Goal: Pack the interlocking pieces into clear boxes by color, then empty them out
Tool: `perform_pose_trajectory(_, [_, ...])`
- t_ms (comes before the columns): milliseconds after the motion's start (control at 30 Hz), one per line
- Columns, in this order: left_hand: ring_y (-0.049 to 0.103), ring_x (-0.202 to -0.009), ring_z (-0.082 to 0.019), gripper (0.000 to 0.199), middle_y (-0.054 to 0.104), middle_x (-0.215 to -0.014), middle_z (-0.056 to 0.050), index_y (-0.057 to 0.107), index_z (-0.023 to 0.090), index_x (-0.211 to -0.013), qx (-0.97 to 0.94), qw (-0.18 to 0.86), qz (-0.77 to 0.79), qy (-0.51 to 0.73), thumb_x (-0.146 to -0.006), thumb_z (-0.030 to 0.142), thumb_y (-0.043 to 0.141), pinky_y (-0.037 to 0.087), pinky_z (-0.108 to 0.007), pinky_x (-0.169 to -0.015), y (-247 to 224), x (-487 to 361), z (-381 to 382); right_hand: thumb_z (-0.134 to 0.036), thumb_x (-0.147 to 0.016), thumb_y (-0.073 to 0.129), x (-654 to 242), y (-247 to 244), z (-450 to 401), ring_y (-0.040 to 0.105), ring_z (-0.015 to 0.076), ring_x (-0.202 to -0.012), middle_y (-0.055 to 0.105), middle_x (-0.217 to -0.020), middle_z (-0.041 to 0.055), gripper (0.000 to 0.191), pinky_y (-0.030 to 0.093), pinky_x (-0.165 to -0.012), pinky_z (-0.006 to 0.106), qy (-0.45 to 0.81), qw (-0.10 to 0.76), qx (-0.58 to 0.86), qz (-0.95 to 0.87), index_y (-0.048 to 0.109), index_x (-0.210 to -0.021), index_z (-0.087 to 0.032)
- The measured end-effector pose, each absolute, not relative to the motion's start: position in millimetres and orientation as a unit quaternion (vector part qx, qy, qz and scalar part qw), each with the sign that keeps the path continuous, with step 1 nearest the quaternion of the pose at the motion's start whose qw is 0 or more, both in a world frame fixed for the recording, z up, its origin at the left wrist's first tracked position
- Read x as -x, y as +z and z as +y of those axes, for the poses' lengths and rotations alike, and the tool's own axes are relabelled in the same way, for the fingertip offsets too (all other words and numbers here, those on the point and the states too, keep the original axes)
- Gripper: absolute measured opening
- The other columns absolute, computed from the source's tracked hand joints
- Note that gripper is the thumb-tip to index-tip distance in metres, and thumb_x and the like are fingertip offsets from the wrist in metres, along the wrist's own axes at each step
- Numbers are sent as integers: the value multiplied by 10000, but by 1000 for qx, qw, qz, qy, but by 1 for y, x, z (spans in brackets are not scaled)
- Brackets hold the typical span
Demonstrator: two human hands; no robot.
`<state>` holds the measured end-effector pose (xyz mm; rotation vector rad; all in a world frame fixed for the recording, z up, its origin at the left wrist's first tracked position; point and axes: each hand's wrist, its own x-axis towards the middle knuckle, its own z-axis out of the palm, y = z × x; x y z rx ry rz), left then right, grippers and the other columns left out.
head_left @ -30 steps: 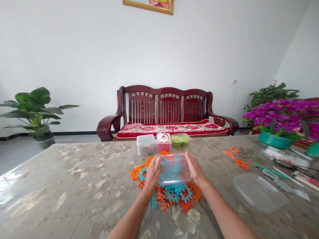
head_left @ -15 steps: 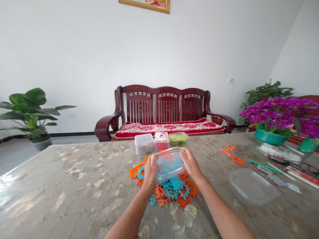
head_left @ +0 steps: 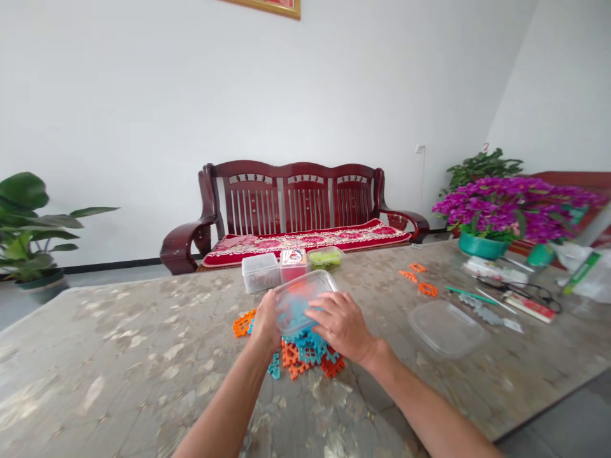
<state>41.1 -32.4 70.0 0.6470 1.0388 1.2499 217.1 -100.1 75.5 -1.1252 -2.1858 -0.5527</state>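
Note:
A clear plastic container (head_left: 305, 292) is tilted above a pile of interlocking pieces, blue (head_left: 311, 348) and orange (head_left: 292, 362). My left hand (head_left: 267, 321) grips its left side. My right hand (head_left: 341, 323) has its fingers spread over the lower right part of the container; whether anything is between them is not visible. Blue and reddish colours show blurred through the plastic. Behind it stand a translucent box (head_left: 260, 273), a red box with a printed label (head_left: 293, 264) and a container of green pieces (head_left: 325, 257).
A clear lid (head_left: 449, 327) lies on the table (head_left: 143, 356) to the right. Beyond it are loose orange pieces (head_left: 428, 289), a green stick (head_left: 470, 296), glasses (head_left: 539, 294) and purple flowers in a green pot (head_left: 484, 245). A wooden bench (head_left: 305, 197) stands behind.
The view has shifted to the right. My right hand has left the container's right rim and now lies across its lower right part, fingers spread. My left hand still holds the container.

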Motion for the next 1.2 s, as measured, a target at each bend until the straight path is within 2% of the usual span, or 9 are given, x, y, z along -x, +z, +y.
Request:
perform_pose_trajectory(67, [572, -550, -101, 318, 641, -847, -40, 640, 186, -1114, -273, 679, 456, 506, -938, 327, 418, 491, -223, -509, 69, -44, -34, -198, -880, 631, -220, 72, -102, 564, 193, -1020, 704, -1069, -4, 251, 409, -882, 364, -215, 311, 432, -819, 677, -1093, -323])
perform_pose_trajectory(167, [621, -637, -121, 342, 665, -998, -78, 640, 193, -1120, -312, 705, 442, 458, -959, 356, 386, 521, -246, -563, 67, -46, -37, -155, -864, 637, -232, 73, -108, 579, 184, -937, 715, -984, -9, 229, 423, -836, 343, -216, 327, 456, -799, 702, -1019, -311])
perform_pose_trajectory(300, [665, -863, -188, 397, 647, -1178, -119, 655, 189, -1121, -445, 642, 452, 431, -914, 460, 451, 539, -288, -701, 60, -39, -39, -133, -869, 598, -276, 78, -129, 606, 184, -863, 707, -932, 7, 212, 446, -789, 330, -213, 340, 513, -759, 723, -941, -289])
perform_pose_trajectory(400, [648, -941, -233, 423, 681, -1094, -94, 686, 193, -1063, -559, 527, 473, 432, -823, 504, 528, 526, -323, -751, 50, -29, -36, -189, -888, 555, -329, 79, -153, 620, 205, -896, 701, -953, 32, 207, 472, -815, 352, -194, 347, 566, -722, 732, -942, -282])
perform_pose_trajectory(500, [644, -900, -258, 389, 707, -897, -62, 711, 196, -967, -627, 424, 485, 437, -745, 479, 562, 518, -349, -750, 38, -22, -31, -220, -883, 525, -387, 73, -178, 627, 226, -919, 711, -946, 43, 228, 489, -845, 388, -181, 348, 595, -701, 740, -927, -280])
perform_pose_trajectory(567, [645, -858, -259, 351, 711, -840, -48, 719, 207, -931, -658, 371, 485, 440, -737, 448, 553, 510, -361, -766, 31, -19, -29, -245, -867, 535, -423, 67, -192, 630, 236, -932, 719, -922, 41, 209, 494, -863, 408, -182, 351, 612, -685, 740, -881, -280])
perform_pose_trajectory(767, [654, -919, -255, 309, 732, -971, -50, 712, 236, -938, -705, 272, 476, 451, -808, 400, 485, 484, -365, -859, 20, -16, -32, -293, -828, 540, -488, 52, -219, 642, 252, -962, 735, -909, 33, 197, 498, -893, 442, -205, 374, 639, -640, 735, -847, -273])
perform_pose_trajectory(1000, [646, -985, -241, 309, 716, -1001, -38, 693, 248, -968, -761, 175, 471, 410, -863, 359, 424, 476, -366, -903, 18, -10, -36, -226, -793, 497, -492, 47, -229, 659, 234, -936, 730, -881, 38, 229, 515, -891, 416, -178, 404, 639, -629, 720, -756, -264])
perform_pose_trajectory(1200, [626, -1018, -240, 288, 703, -1048, -40, 682, 248, -986, -803, 90, 452, 379, -895, 325, 420, 461, -387, -937, 17, -9, -38, -135, -656, 461, -481, 54, -236, 632, 246, -996, 719, -976, 35, 326, 485, -940, 453, -193, 346, 650, -649, 716, -813, -264])
